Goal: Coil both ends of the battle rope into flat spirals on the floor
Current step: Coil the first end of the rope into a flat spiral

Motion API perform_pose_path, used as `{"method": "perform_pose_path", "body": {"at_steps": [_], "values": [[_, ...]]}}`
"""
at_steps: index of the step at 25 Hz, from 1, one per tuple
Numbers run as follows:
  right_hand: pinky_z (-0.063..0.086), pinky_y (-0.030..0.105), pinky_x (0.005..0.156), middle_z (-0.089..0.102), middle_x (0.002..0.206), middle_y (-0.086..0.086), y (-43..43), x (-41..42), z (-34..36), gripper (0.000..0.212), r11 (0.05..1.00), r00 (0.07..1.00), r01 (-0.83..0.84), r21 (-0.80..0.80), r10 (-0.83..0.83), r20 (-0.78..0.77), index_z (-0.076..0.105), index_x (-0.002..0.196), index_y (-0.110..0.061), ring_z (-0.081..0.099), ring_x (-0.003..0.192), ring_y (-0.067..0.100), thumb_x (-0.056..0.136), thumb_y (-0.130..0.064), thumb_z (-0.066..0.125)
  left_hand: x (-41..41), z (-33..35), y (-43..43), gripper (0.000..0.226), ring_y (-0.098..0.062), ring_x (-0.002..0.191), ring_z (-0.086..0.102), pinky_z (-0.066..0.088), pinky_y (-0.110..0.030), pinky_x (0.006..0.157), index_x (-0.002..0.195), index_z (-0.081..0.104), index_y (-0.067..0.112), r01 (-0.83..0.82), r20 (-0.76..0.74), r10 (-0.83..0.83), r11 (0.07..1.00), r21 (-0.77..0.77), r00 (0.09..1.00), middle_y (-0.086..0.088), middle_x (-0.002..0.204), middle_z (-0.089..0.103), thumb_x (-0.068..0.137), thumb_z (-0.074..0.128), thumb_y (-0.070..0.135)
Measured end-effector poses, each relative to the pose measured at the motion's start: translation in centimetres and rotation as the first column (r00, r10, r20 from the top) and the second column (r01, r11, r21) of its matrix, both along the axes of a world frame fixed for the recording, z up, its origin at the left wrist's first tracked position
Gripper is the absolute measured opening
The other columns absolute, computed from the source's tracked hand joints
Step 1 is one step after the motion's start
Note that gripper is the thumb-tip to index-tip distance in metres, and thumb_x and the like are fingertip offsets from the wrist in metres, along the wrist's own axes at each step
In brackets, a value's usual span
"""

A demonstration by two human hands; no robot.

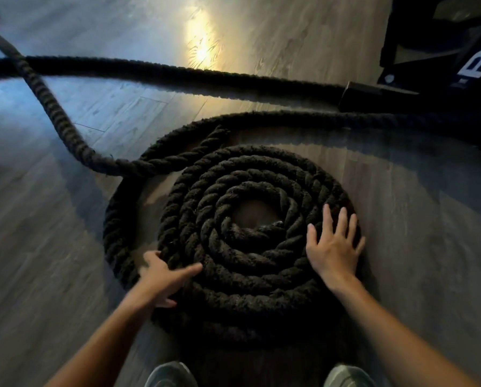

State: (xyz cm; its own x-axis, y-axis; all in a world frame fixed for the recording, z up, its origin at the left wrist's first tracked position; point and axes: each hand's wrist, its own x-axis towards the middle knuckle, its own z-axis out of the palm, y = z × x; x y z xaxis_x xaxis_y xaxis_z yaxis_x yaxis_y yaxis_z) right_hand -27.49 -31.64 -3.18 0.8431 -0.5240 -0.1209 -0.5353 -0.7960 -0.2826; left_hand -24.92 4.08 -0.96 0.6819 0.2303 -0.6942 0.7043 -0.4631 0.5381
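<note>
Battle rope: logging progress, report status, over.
Right hand flat on spiral; left hand at its edge, grip blurred. Outermost turn slack. Other strand lies beyond, apart.

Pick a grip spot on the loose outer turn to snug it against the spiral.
Take the loose outer turn at its left bulge: floor shows between it and the spiral there, so fingers can hook round the thick rope. Come from the outer left, pushing inward; the right hand lies flat on the spiral, likely steadying it.

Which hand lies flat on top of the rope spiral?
The right hand, fingers spread flat on the right side of the rope spiral. The left hand meets its left edge, sideways and blurred.
</note>
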Motion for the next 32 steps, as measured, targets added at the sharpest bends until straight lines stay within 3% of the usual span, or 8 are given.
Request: {"method": "perform_pose_path", "body": {"at_steps": [2, 6, 12, 17, 22, 26, 29, 32], "values": [[0.01, 0.067, 0.116, -0.001, 0.168, 0.008, 1.5, -2.0, -0.1, 0.077, 1.0, 0.999, 0.021, -0.014, -0.022, -0.042, 0.007, 0.16, -0.019, -0.001, 0.154, 0.029, 0.098, -0.06, 0.029, 3.6, 0.5, 1.5, 0.099, -0.025, 0.103, 0.051, 0.058, -0.036, 0.052, 0.133, 0.032, 0.024, 0.118, 0.036, -0.128, 0.97, 0.211, 0.991, -0.009, 0.131, 0.037, 0.059, 0.086, 0.064], [0.004, 0.068, 0.117, -0.013, 0.167, 0.01, 3.2, -3.3, 0.4, 0.084, 0.999, 0.994, 0.036, -0.027, -0.039, -0.104, -0.002, 0.16, -0.013, -0.009, 0.154, 0.029, 0.097, -0.063, 0.023, 7.3, 0.1, 1.0, 0.079, -0.035, 0.118, 0.055, 0.049, -0.043, 0.1, 0.153, 0.026, 0.027, 0.295, 0.275, -0.365, 0.918, 0.264, 0.889, -0.022, 0.138, 0.05, 0.089, 0.072, 0.036], [-0.005, 0.064, 0.117, -0.014, 0.167, 0.01, 2.2, -3.3, 0.3, 0.091, 0.998, 0.994, -0.059, -0.022, 0.057, -0.095, -0.005, 0.159, -0.012, -0.011, 0.154, 0.025, 0.093, -0.07, 0.02, 6.2, -1.6, 1.6, 0.077, -0.031, 0.096, 0.058, 0.053, -0.042, 0.092, 0.147, 0.018, 0.052, 0.293, 0.255, -0.364, 0.915, 0.275, 0.896, -0.017, 0.123, 0.047, 0.088, 0.062, 0.028], [-0.008, 0.057, 0.121, -0.016, 0.167, -0.001, -4.0, 0.5, 0.3, 0.084, 0.954, 0.952, -0.295, -0.051, 0.289, -0.101, -0.004, 0.16, -0.025, -0.01, 0.154, 0.015, 0.092, -0.07, 0.014, 1.6, 0.0, 2.0, 0.092, -0.027, 0.08, 0.067, 0.061, -0.049, 0.067, 0.113, 0.031, 0.035, 0.157, 0.152, -0.16, 0.987, 0.032, 0.975, -0.013, 0.1, 0.067, 0.046, 0.093, 0.026], [-0.004, 0.064, 0.119, -0.007, 0.169, -0.003, -6.0, 1.8, 1.6, 0.073, 0.955, 0.946, -0.282, -0.093, 0.26, -0.194, -0.004, 0.158, -0.039, -0.012, 0.154, 0.026, 0.093, -0.07, 0.012, -2.6, 0.2, 0.3, 0.08, -0.021, 0.061, 0.069, 0.054, -0.034, 0.039, 0.096, 0.03, 0.028, 0.215, 0.055, -0.218, 0.975, 0.062, 0.974, -0.009, 0.088, 0.064, 0.054, 0.097, 0.04], [0.008, 0.074, 0.113, 0.004, 0.168, 0.012, 0.3, -4.5, 0.8, 0.077, 0.998, 0.99, 0.016, -0.064, -0.025, -0.139, 0.009, 0.159, -0.034, -0.001, 0.15, 0.045, 0.092, -0.071, 0.01, 1.3, 1.7, 0.0, 0.05, -0.033, 0.077, 0.066, 0.057, -0.042, 0.062, 0.092, 0.043, 0.017, 0.271, 0.128, -0.321, 0.914, 0.302, 0.938, -0.016, 0.096, 0.063, 0.082, 0.072, 0.056], [0.006, 0.074, 0.111, 0.004, 0.167, 0.016, 3.2, -6.7, 0.7, 0.078, 0.997, 0.987, -0.015, -0.07, 0.004, -0.16, 0.011, 0.159, -0.03, -0.003, 0.15, 0.044, 0.093, -0.072, 0.014, 4.0, 1.8, -0.3, 0.042, -0.035, 0.104, 0.058, 0.046, -0.04, 0.088, 0.125, 0.046, 0.018, 0.329, 0.257, -0.434, 0.871, 0.364, 0.864, -0.018, 0.119, 0.053, 0.094, 0.065, 0.038], [0.003, 0.073, 0.114, 0.004, 0.168, 0.013, 2.9, -6.1, 0.7, 0.076, 0.998, 0.991, 0.003, -0.059, -0.011, -0.131, 0.016, 0.159, -0.031, -0.005, 0.151, 0.039, 0.093, -0.07, 0.019, 4.7, 1.7, -0.2, 0.049, -0.023, 0.089, 0.061, 0.048, -0.036, 0.078, 0.138, 0.045, 0.033, 0.368, 0.262, -0.448, 0.879, 0.302, 0.855, -0.013, 0.113, 0.063, 0.094, 0.066, 0.027]]}}
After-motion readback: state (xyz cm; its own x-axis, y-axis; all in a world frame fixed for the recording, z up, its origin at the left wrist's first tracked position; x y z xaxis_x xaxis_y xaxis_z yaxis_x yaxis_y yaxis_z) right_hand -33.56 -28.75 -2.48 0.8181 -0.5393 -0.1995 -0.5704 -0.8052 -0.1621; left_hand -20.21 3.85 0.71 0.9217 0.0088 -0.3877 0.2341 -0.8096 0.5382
